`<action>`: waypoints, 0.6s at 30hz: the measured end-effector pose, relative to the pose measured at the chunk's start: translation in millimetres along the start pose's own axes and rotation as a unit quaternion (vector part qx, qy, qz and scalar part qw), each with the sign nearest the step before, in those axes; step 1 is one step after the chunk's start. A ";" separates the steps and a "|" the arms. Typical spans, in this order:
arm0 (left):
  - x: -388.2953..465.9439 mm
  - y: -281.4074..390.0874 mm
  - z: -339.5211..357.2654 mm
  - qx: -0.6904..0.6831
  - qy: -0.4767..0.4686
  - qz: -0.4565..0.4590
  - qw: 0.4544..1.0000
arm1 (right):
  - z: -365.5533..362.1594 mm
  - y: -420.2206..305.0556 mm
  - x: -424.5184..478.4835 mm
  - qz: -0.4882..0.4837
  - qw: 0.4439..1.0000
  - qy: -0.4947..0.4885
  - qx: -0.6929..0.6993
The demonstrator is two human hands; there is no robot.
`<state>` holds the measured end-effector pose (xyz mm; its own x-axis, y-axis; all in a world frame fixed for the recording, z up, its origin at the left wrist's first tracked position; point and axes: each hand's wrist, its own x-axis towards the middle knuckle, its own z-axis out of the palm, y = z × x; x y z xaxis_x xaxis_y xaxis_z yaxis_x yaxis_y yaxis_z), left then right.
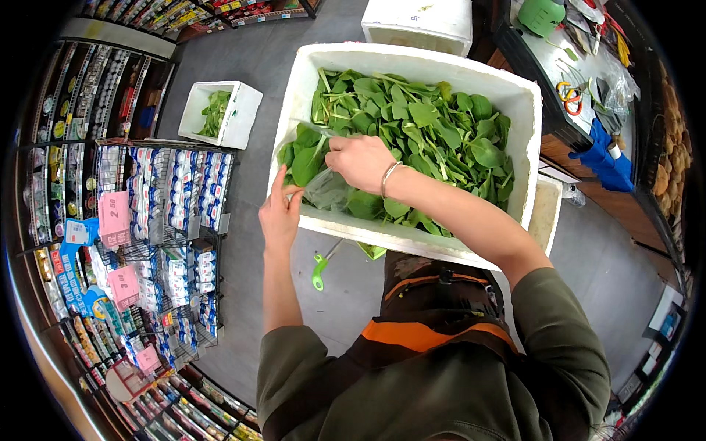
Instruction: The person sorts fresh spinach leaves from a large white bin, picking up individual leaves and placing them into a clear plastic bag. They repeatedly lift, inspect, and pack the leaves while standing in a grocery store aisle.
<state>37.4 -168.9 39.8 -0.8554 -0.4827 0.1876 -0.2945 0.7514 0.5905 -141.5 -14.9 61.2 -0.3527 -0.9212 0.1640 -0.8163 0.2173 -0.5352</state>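
A large white foam box full of loose leafy greens lies in front of me. At its left end, a clear plastic bag has leafy greens in its mouth. My left hand is at the box's left edge, thumb and forefinger at the bag's rim, pinching it. My right hand, with a bangle at the wrist, is closed on the bag's other side, over the greens; its fingertips are partly hidden.
Green-handled scissors are on the grey floor below the box. A smaller foam box with greens stands at upper left, beside shelves of packaged goods. Another foam box is behind. At right, a worktable holds orange-handled scissors and a green bottle.
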 end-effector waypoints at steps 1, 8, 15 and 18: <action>0.6 0.3 -5.1 0.000 -0.004 0.024 1.000 | 0.2 0.7 -3.0 -0.011 1.000 0.010 0.026; 5.4 15.9 -24.9 0.034 -0.079 0.164 0.983 | 16.6 6.3 -20.8 -0.074 0.992 0.073 0.077; 7.8 31.3 -50.3 0.143 -0.142 0.225 0.953 | 8.3 20.8 -25.3 0.032 0.989 -0.073 -0.127; 7.1 15.2 -56.8 0.199 -0.167 0.227 0.938 | 6.3 16.6 -17.8 -0.026 0.996 0.005 -0.082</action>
<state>51.0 -186.5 94.7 -0.9975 0.0468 0.0524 0.0545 0.9863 0.1560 -145.9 3.1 44.2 -0.3120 -0.9297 0.1956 -0.8968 0.2202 -0.3837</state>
